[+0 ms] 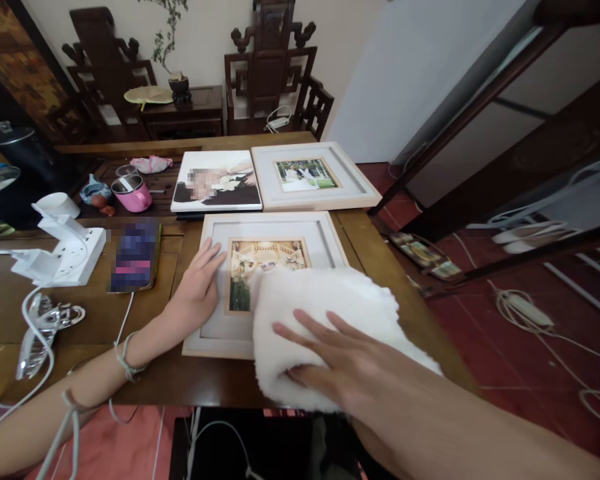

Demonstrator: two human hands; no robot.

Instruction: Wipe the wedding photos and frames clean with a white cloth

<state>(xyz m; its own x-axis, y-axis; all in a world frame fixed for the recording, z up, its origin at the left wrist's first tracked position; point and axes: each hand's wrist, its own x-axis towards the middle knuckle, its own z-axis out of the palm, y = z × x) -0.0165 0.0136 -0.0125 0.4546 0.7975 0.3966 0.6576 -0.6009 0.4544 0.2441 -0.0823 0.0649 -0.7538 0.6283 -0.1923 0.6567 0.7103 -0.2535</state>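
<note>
A picture frame with a pale wooden border lies flat on the table, a photo behind its front. My left hand rests on the frame's left side, fingers stretched out and holding nothing. Over the frame's lower right part spreads a fluffy white cloth, which hides that corner. My right hand presses on the cloth from above, fingers spread, with the thumb against a fold of it. Behind lie a second framed photo and a white-edged photo panel.
To the left on the wooden table are a phone, a white power strip with cables, a clear hair claw clip and a pink mug. Dark carved chairs stand behind. A cable lies on the red floor.
</note>
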